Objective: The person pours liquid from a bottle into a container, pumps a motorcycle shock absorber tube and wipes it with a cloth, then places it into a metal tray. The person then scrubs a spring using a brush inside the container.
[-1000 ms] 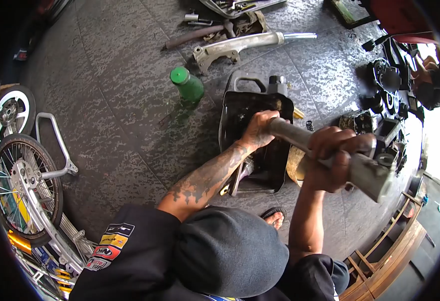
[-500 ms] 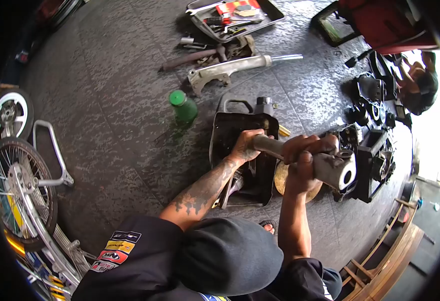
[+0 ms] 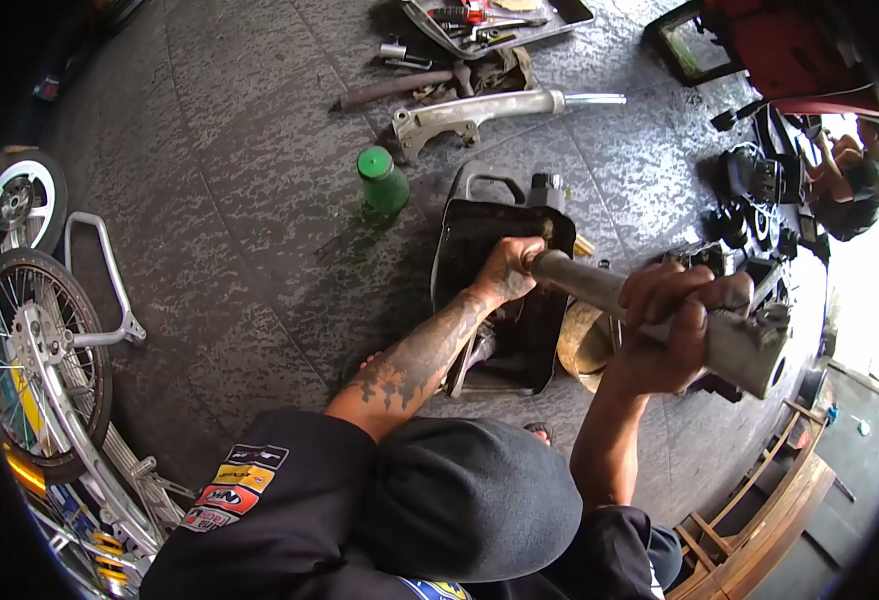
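A grey metal motorcycle fork leg (image 3: 584,281) is held slantwise in front of me by both hands. My left hand (image 3: 508,270) is closed round its narrower left end, above a cut-open plastic jerry can (image 3: 451,232) with a dark, dirty inside. Farther right, my right hand (image 3: 681,325) wraps round the thicker lower part, fingers over the top and thumb alongside. The bracket end sticks out past that hand. Under the fork leg, a round tan container (image 3: 581,345) stands beside the jerry can, partly hidden.
A green bottle (image 3: 383,182), another fork leg (image 3: 489,112), a hammer (image 3: 399,87) and a tool tray (image 3: 559,28) lie ahead. Wheels (image 3: 34,350) are at left. Engine parts (image 3: 759,178) and a crouching person (image 3: 854,185) are at right, with a wooden bench (image 3: 784,515) nearer.
The fork leg's bracket end has swung right and closer to the camera, with my right hand on it. My left hand still grips the other end. The view has shifted slightly.
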Motion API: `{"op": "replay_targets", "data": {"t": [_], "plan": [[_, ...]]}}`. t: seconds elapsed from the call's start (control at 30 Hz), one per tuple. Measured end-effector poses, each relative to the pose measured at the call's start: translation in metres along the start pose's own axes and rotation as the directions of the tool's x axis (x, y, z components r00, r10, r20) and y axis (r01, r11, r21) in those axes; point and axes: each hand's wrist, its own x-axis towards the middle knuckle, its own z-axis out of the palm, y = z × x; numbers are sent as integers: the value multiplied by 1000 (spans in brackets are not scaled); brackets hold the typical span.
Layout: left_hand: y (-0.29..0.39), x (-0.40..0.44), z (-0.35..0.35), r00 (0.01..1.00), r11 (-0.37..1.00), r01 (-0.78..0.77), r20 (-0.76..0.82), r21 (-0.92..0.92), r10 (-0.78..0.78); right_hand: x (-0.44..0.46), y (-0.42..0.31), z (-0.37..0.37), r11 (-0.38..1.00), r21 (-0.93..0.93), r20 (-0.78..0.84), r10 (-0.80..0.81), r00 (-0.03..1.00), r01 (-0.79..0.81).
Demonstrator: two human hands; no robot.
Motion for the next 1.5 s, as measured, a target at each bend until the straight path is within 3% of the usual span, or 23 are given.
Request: {"op": "replay_targets", "data": {"t": [0.07, 0.13, 0.17, 0.2, 0.43, 0.53, 0.73, 0.8, 0.87, 0.9, 0.97, 1.1, 1.2, 1.23, 1.33, 1.5], "plan": [[6, 0, 1, 999, 998, 52, 1, -35, -52, -1, 1, -2, 1000, 8, -52, 10, 999, -9], [7, 1, 1, 999, 999, 52, 6, -12, -52, -1, 0, -2, 1000, 12, 2, -12, 1000, 12], [9, 0, 0, 999, 999, 51, 8, 18, -51, -1, -6, -1, 987, -159, 88, 30, 996, -16], [10, -1, 0, 999, 999, 51, 12, 14, -51, -4, -4, -3, 986, -164, 86, 30, 996, -15], [15, 3, -1, 1000, 1000, -1, -2, 20, 1, -9, 18, -8, 1000, -3, -5, 31, 1000, -31], [19, 1, -5, 994, 994, 104, 42, 18, -104, -10, 23, -9, 998, -45, -4, 38, 999, -38], [20, -2, -5, 999, 999, 42, 20, 9, -42, -19, 36, -16, 999, 3, -45, 47, 998, -47], [14, 4, -3, 999, 997, 27, 20, 66, -28, -18, 34, -19, 993, -94, -14, 72, 997, -73], [9, 1, -2, 1000, 998, 20, 3, 62, -20, -19, 28, -12, 992, -78, -19, 93, 996, -94], [11, 1, -7, 996, 998, 62, 68, -30, -60, -18, 27, -9, 986, -156, 15, 66, 998, -63], [13, -1, -6, 997, 998, 60, 39, 11, -61, -16, 18, -4, 960, -273, 6, 71, 997, -67], [8, -2, 0, 1000, 999, 27, 5, -27, -27, 2, -4, -2, 999, 14, -35, 43, 998, -43], [10, -1, -2, 1000, 999, -16, -2, 45, 16, 0, -9, 6, 997, -76, -35, 18, 999, -20], [17, -1, -5, 1000, 999, 13, 20, -38, -13, -1, -7, 2, 998, -55, 36, -10, 999, 12], [-11, -2, -1, 998, 999, 31, 53, 13, -31, -2, 0, 1, 997, 53, -25, 53, 998, -51], [11, -3, -4, 999, 999, 44, 22, -4, -44, -9, 10, -7, 999, 21, 59, 32, 998, -33]]}}
